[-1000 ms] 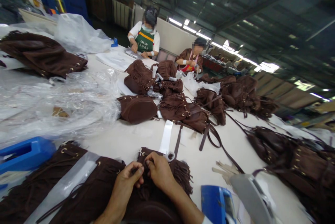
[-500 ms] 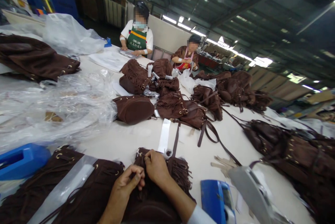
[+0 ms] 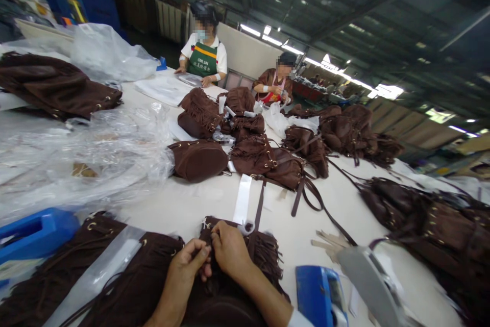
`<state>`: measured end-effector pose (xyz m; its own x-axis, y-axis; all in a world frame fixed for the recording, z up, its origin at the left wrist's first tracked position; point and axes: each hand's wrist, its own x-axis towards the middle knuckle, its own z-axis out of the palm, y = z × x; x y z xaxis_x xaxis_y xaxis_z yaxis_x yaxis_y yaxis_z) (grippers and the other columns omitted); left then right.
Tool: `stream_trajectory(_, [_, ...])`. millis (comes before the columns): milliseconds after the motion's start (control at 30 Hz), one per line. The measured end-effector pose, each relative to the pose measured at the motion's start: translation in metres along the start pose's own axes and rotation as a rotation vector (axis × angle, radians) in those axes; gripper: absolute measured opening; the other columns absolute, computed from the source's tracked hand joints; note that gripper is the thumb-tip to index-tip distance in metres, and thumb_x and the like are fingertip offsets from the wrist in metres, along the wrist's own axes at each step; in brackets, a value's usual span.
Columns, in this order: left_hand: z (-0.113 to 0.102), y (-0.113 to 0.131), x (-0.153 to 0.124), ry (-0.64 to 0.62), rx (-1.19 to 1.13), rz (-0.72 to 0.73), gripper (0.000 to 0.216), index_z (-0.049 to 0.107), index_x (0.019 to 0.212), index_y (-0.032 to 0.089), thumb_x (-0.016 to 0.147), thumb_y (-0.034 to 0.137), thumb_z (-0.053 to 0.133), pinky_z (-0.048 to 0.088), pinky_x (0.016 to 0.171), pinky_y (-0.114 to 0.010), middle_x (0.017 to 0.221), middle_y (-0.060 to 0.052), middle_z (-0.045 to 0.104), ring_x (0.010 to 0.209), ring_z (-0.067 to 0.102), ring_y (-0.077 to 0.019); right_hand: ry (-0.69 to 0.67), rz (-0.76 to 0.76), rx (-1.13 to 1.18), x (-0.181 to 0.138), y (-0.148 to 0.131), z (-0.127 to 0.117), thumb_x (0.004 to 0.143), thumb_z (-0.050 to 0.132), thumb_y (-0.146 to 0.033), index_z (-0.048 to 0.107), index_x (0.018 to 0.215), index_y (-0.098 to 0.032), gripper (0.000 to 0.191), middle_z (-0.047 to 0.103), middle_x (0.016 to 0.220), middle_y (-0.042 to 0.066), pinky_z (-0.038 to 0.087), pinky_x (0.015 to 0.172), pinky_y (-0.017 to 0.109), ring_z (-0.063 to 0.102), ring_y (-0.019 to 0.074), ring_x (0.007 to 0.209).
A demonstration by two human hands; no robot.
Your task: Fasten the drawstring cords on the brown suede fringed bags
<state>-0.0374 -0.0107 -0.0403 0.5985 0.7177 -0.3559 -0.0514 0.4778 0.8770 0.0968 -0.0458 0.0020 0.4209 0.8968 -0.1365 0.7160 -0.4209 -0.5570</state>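
A dark brown fringed bag (image 3: 233, 306) lies on the table right in front of me, its fringe hanging on the right side. My right hand (image 3: 229, 248) is closed in a pinch over the upper part of this bag. Just left of it, my left hand (image 3: 189, 266) is closed too, thumb against fingers. Whatever the fingertips pinch is too small or hidden to make out. Beyond the hands, a white paper strip (image 3: 242, 199) and a brown strap (image 3: 261, 207) lead away from the bag. Another brown bag (image 3: 149, 271), with a clear plastic-wrapped strip across it, lies to the left.
Blue tape dispensers (image 3: 314, 294) flank me, beside a grey device (image 3: 367, 276) on the right. Crumpled clear plastic (image 3: 115, 148) covers the left side. More brown bags (image 3: 252, 153) fill the middle and right. Two co-workers, one in a green apron (image 3: 202, 59), work across the table.
The view has shifted slightly, so things sit a little further right. Both hands keep their pinch over the bag, almost unmoved. The co-worker in the green apron has turned the head.
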Motion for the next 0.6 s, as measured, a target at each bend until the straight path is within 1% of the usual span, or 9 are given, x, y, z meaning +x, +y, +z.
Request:
stream_trajectory(67, [0.0, 0.0, -0.001, -0.091, 0.011, 0.029, 0.036, 0.062, 0.074, 0.018, 0.077, 0.053, 0.071, 0.042, 0.048, -0.022, 0.051, 0.001, 0.06, 0.046, 0.053, -0.0116, 0.012, 0.047, -0.028, 0.003, 0.003, 0.002, 0.09, 0.048, -0.015, 0.061, 0.09, -0.016, 0.013, 0.07, 0.084, 0.008, 0.041, 0.07, 0.027, 0.064, 0.0181, 0.078])
stream_trajectory(100, [0.0, -0.001, -0.001, -0.092, 0.0, 0.035, 0.036, 0.062, 0.076, 0.018, 0.077, 0.053, 0.071, 0.043, 0.049, -0.022, 0.052, 0.001, 0.061, 0.048, 0.054, -0.0119, 0.018, 0.051, -0.008, 0.005, 0.004, 0.003, 0.09, 0.049, -0.015, 0.062, 0.089, -0.016, 0.013, 0.07, 0.084, 0.008, 0.042, 0.071, 0.027, 0.064, 0.0181, 0.079])
stream_trajectory(167, [0.0, -0.003, 0.003, 0.003, -0.056, 0.014, 0.038, 0.062, 0.079, 0.018, 0.074, 0.053, 0.073, 0.043, 0.049, -0.021, 0.057, 0.001, 0.063, 0.05, 0.056, -0.0119, 0.015, 0.03, 0.093, 0.006, 0.006, 0.003, 0.089, 0.051, -0.015, 0.063, 0.088, -0.017, 0.012, 0.069, 0.081, 0.005, 0.043, 0.072, 0.026, 0.064, 0.0167, 0.079])
stream_trajectory(233, [-0.001, -0.005, 0.009, 0.104, -0.119, -0.032, 0.042, 0.063, 0.089, 0.017, 0.071, 0.053, 0.076, 0.044, 0.048, -0.021, 0.063, 0.001, 0.065, 0.053, 0.057, -0.0121, -0.012, 0.015, 0.226, 0.004, 0.005, 0.002, 0.088, 0.051, -0.015, 0.063, 0.087, -0.019, 0.012, 0.067, 0.076, 0.001, 0.043, 0.068, 0.023, 0.063, 0.0141, 0.072])
stream_trajectory(267, [-0.002, -0.005, 0.011, 0.119, -0.133, -0.048, 0.045, 0.063, 0.095, 0.017, 0.07, 0.052, 0.077, 0.044, 0.048, -0.021, 0.065, 0.001, 0.065, 0.053, 0.058, -0.0123, -0.036, 0.016, 0.283, 0.003, 0.004, 0.001, 0.087, 0.052, -0.016, 0.063, 0.086, -0.02, 0.012, 0.065, 0.074, -0.001, 0.043, 0.065, 0.022, 0.061, 0.0126, 0.067])
stream_trajectory(333, [-0.002, -0.005, 0.013, 0.092, -0.111, -0.056, 0.049, 0.064, 0.102, 0.016, 0.07, 0.051, 0.078, 0.044, 0.049, -0.021, 0.065, 0.001, 0.065, 0.053, 0.057, -0.0125, -0.092, 0.047, 0.372, 0.0, 0.003, -0.001, 0.085, 0.052, -0.016, 0.062, 0.085, -0.02, 0.011, 0.063, 0.071, -0.003, 0.042, 0.055, 0.02, 0.058, 0.0103, 0.057])
stream_trajectory(400, [-0.002, -0.004, 0.012, 0.07, -0.059, -0.044, 0.045, 0.065, 0.096, 0.015, 0.071, 0.05, 0.077, 0.042, 0.049, -0.02, 0.059, 0.002, 0.063, 0.051, 0.055, -0.0116, -0.146, 0.081, 0.442, -0.001, 0.002, -0.003, 0.084, 0.052, -0.017, 0.061, 0.084, -0.019, 0.009, 0.061, 0.072, -0.003, 0.04, 0.048, 0.019, 0.054, 0.0085, 0.049])
stream_trajectory(500, [-0.001, 0.002, 0.007, 0.097, -0.018, -0.034, 0.039, 0.066, 0.082, 0.015, 0.071, 0.051, 0.076, 0.041, 0.048, -0.02, 0.055, 0.002, 0.062, 0.05, 0.054, -0.0112, -0.202, 0.111, 0.519, -0.001, 0.003, -0.006, 0.086, 0.052, -0.023, 0.059, 0.085, -0.019, 0.008, 0.059, 0.068, -0.004, 0.038, 0.044, 0.018, 0.052, 0.0076, 0.044])
stream_trajectory(600, [0.001, 0.007, 0.003, 0.12, -0.032, -0.045, 0.041, 0.067, 0.084, 0.015, 0.07, 0.053, 0.075, 0.041, 0.048, -0.02, 0.055, 0.0, 0.063, 0.05, 0.054, -0.0123, -0.164, 0.087, 0.499, -0.003, 0.003, -0.008, 0.089, 0.048, -0.023, 0.059, 0.089, -0.019, 0.011, 0.057, 0.065, -0.005, 0.04, 0.048, 0.018, 0.053, 0.0079, 0.046])
